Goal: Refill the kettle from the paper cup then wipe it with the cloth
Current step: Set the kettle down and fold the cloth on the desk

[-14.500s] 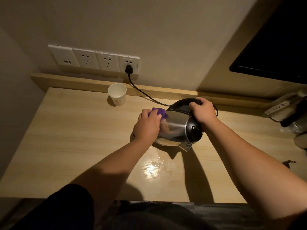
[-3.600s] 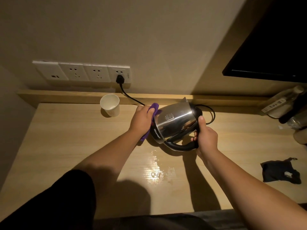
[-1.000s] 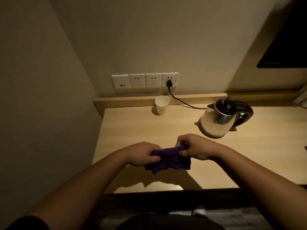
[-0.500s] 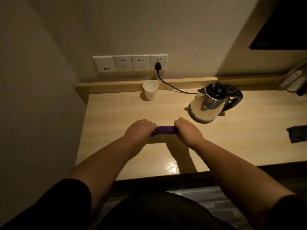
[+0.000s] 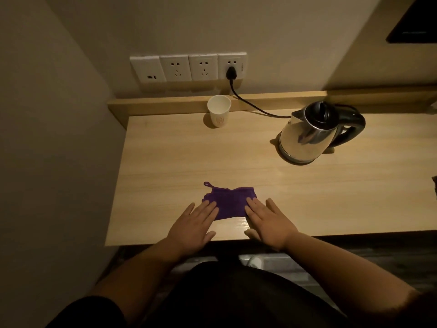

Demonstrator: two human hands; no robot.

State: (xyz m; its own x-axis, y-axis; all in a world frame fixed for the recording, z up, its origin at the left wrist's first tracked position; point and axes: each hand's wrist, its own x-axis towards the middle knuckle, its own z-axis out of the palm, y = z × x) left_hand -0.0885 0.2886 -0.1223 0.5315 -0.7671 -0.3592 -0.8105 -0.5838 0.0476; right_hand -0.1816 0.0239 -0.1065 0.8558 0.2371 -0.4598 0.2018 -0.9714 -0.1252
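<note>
Both hands lying flat, fingers spread, gripping nothing: left hand and right hand are pressing the near corners of the folded purple cloth on the light wooden worktop. Steel kettle with black handle standing far right beyond the hands, white paper cup far ahead.

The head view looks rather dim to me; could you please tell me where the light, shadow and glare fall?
Head view: warm, low light, dark toward the corners; wide-angle bending along the desk edges; the steel kettle mirrors the room and casts a small shadow leftward; the paper cup also shadows left; the purple cloth under both flat hands stays sharp, with a faint sheen before it.
</note>
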